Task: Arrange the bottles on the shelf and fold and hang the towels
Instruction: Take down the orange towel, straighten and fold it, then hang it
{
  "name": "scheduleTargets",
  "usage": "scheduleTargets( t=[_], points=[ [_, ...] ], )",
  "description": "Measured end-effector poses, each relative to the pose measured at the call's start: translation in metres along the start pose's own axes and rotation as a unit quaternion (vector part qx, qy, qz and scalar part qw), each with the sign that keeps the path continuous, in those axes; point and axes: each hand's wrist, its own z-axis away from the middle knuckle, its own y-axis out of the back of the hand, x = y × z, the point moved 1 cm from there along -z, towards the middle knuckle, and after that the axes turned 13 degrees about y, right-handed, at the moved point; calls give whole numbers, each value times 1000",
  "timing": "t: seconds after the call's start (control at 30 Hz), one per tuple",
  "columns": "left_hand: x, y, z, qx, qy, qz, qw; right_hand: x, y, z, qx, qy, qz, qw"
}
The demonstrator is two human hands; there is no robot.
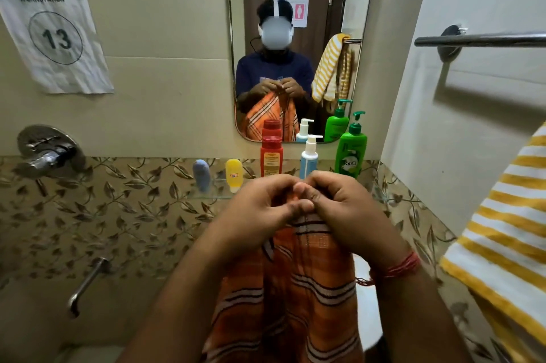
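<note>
The beige tiled wall (165,91) fills the view, with a leaf-patterned tile band (124,215) running across it. An oval mirror (363,23) hangs above a glass shelf (212,195). A towel bar (484,39) juts from the right-hand wall, and a yellow-and-white striped towel (502,232) hangs at the right edge, apart from both hands.

The orange striped towel (295,297) hangs straight down in the centre, between the forearms. Its top edge is gathered up where the two hands meet. The left hand (260,203) and the right hand (345,203) are pressed together, fingertips touching, each with fingers curled and pinching the towel's upper edge in front of the shelf.

On the shelf behind the hands stand five bottles in a row: a green pump bottle (351,153) furthest right, a red bottle (271,153), a blue-and-white pump bottle (309,156), a small yellow bottle (234,173) and a small blue bottle (201,175) furthest left.

A paper sign (53,34) reads workstation 13. A chrome tap (47,153) sits below it.
</note>
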Motion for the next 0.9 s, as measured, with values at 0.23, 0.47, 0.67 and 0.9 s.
scheduleTargets(
  t=[0.23,0.47,0.67,0.9],
  points=[
    [-23,32,-1,265,40,97,958,20,14,25,121,-105,-104,982],
    [-5,9,-1,18,34,1,999,4,10,10,56,-46,-15,997],
    [-13,-2,-5,11,23,4,1000,4,5,7,28,-35,-19,999],
    [-26,38,-7,139,95,46,985,19,30,30,66,-109,-111,986]
  ],
)
